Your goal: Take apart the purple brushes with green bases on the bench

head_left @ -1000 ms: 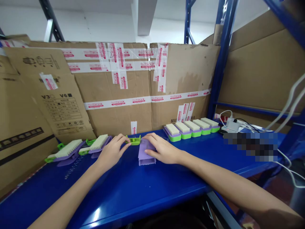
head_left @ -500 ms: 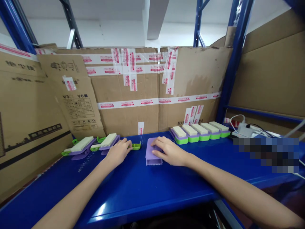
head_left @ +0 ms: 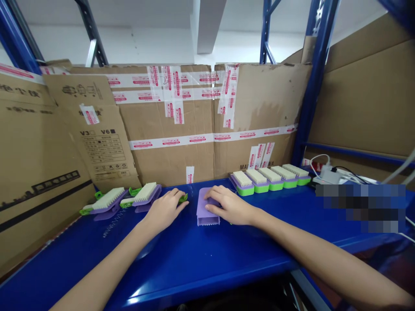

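Observation:
My left hand (head_left: 166,208) is closed around a green plastic piece (head_left: 183,198), most of it hidden under the fingers. To its right, a purple plastic brush body (head_left: 202,211) lies on the blue shelf with its hollow end toward me. My right hand (head_left: 231,206) grips it from the right, fingers over its top and thumb near the front. A little green shows below the right palm. Left of my left hand lie two purple-and-green brushes, one nearer (head_left: 145,193) and one farther left (head_left: 108,201), cream bristles up and green parts beside them.
Several finished-looking brushes with green bases (head_left: 260,186) stand in a row at the back right. Beyond them are a white plug (head_left: 330,173) and cables. Cardboard panels (head_left: 171,160) wall the back and sides; blue posts (head_left: 311,99) rise behind. The shelf's front edge (head_left: 207,276) faces me.
The green piece in my left hand has turned and drawn in under the fingers, and the thumb now shows along its near side. My right hand stays on the purple body.

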A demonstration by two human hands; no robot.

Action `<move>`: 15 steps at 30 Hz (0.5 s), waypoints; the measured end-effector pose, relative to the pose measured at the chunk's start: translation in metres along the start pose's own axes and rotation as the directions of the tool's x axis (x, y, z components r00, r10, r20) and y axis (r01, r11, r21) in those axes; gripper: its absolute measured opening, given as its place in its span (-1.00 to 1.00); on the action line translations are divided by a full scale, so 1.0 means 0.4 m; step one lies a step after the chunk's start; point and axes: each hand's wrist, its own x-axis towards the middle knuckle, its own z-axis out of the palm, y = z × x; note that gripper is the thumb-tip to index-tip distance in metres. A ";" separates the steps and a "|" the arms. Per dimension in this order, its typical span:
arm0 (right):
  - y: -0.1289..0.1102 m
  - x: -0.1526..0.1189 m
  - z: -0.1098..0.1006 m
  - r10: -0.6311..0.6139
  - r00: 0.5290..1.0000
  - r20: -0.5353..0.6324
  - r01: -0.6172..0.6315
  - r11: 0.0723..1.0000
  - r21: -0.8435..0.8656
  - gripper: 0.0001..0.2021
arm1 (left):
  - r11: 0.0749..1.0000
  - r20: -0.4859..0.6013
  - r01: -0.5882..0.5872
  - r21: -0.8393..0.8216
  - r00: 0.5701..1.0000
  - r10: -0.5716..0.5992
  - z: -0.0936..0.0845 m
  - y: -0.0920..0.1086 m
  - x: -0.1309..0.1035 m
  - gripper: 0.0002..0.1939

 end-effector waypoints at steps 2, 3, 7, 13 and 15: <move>0.001 0.000 0.000 -0.001 1.000 -0.004 0.001 1.000 0.003 -0.77 | 1.000 0.024 0.018 -0.013 1.000 -0.018 0.007 0.007 -0.002 -0.70; 0.001 0.000 0.000 -0.001 1.000 -0.004 0.001 1.000 0.005 -0.76 | 0.999 0.038 0.028 -0.020 0.999 -0.028 0.010 0.006 -0.003 -0.68; 0.002 0.000 -0.001 -0.002 1.000 0.001 0.002 1.000 0.006 -0.77 | 0.995 0.074 0.065 -0.077 0.996 -0.059 0.017 -0.015 -0.002 -0.69; -0.001 -0.001 -0.004 0.000 1.000 0.004 0.000 1.000 0.003 -0.77 | 0.992 0.088 0.082 -0.101 0.993 -0.073 0.031 -0.052 0.004 -0.63; -0.003 -0.001 -0.005 0.002 1.000 0.011 -0.002 1.000 0.001 -0.77 | 0.993 0.102 0.085 -0.076 0.992 -0.078 0.041 -0.063 0.004 -0.60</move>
